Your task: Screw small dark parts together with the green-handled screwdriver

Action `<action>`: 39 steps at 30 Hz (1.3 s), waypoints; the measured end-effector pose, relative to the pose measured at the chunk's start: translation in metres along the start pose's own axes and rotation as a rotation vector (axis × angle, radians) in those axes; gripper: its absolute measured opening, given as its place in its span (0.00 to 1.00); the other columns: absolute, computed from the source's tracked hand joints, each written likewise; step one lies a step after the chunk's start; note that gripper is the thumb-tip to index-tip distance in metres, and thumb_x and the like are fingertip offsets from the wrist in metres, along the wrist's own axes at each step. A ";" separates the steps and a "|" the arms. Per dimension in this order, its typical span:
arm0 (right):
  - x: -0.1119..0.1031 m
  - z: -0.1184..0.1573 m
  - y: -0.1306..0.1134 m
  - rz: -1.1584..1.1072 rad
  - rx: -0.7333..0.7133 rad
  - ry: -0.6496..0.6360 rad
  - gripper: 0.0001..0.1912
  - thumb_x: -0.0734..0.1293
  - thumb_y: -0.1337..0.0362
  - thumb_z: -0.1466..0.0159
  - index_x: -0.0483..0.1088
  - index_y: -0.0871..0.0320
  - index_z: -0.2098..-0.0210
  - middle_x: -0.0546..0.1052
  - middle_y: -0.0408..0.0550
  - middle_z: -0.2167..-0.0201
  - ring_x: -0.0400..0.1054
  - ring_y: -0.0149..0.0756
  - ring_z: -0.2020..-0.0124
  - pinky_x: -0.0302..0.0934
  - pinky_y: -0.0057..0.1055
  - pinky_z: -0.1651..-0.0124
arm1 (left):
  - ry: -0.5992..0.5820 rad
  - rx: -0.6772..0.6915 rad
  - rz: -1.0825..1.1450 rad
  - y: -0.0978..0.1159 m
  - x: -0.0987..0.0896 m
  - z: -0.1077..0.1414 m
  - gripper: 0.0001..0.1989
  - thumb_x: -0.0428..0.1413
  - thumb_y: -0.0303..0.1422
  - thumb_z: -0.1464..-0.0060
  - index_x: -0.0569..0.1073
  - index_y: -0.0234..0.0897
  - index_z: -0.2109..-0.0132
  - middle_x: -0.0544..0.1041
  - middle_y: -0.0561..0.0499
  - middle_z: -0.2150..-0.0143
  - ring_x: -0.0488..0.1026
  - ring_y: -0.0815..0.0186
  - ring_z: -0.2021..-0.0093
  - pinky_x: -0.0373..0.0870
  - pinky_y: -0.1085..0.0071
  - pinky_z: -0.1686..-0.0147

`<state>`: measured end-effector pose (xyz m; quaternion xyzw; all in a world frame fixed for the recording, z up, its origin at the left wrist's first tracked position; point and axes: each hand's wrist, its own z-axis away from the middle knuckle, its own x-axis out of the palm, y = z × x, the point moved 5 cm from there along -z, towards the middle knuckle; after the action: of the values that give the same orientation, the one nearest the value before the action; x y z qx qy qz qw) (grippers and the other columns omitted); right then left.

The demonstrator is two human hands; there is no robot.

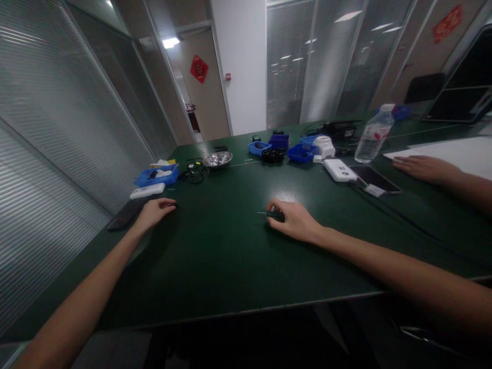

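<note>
My right hand [290, 219] rests on the green table [215, 246], fingers wrapped round a screwdriver [275, 216] with a dark handle; its thin metal shaft points left. Over the table's left side, my left hand [157, 211] is closed, thumb and fingers pinched on something small and dark at the fingertips, too small to make out. Just behind the left hand lie a white power bank [147, 191] and a blue tray [157, 176] with small items. A dark flat object [128, 214] lies beside my left wrist.
Farther back stand a metal bowl [218, 159], blue bins [302, 152] and a coil of black cable [273, 155]. At right are a white device [340, 170] with a cable, a phone [374, 179], a water bottle [375, 134] and another person's hand [426, 168] by white paper [457, 151].
</note>
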<state>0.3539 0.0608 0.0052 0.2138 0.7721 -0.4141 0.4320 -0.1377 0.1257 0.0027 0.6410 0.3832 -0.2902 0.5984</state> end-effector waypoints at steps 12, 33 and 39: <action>0.000 0.006 -0.016 -0.065 -0.142 -0.005 0.12 0.65 0.61 0.32 0.72 0.57 0.52 0.79 0.47 0.62 0.71 0.36 0.66 0.60 0.33 0.60 | -0.380 0.519 0.347 0.227 0.133 0.106 0.19 0.62 0.35 0.39 0.76 0.38 0.42 0.81 0.47 0.52 0.76 0.62 0.56 0.70 0.68 0.58; 0.003 0.010 -0.020 -0.030 -0.157 -0.086 0.10 0.67 0.62 0.36 0.75 0.56 0.56 0.79 0.44 0.66 0.70 0.35 0.68 0.57 0.31 0.62 | -0.298 0.576 0.329 0.225 0.131 0.112 0.09 0.62 0.33 0.38 0.83 0.39 0.51 0.81 0.47 0.55 0.75 0.63 0.59 0.69 0.68 0.59; 0.002 0.012 -0.022 -0.035 -0.171 -0.078 0.10 0.67 0.61 0.35 0.75 0.56 0.56 0.79 0.45 0.65 0.70 0.35 0.68 0.58 0.32 0.61 | -0.303 0.584 0.390 0.224 0.132 0.112 0.08 0.62 0.32 0.37 0.84 0.40 0.53 0.81 0.47 0.54 0.76 0.63 0.58 0.71 0.68 0.58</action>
<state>0.3434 0.0386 0.0107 0.1463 0.7910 -0.3623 0.4708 0.1306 0.0365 0.0024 0.7953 0.0625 -0.3594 0.4842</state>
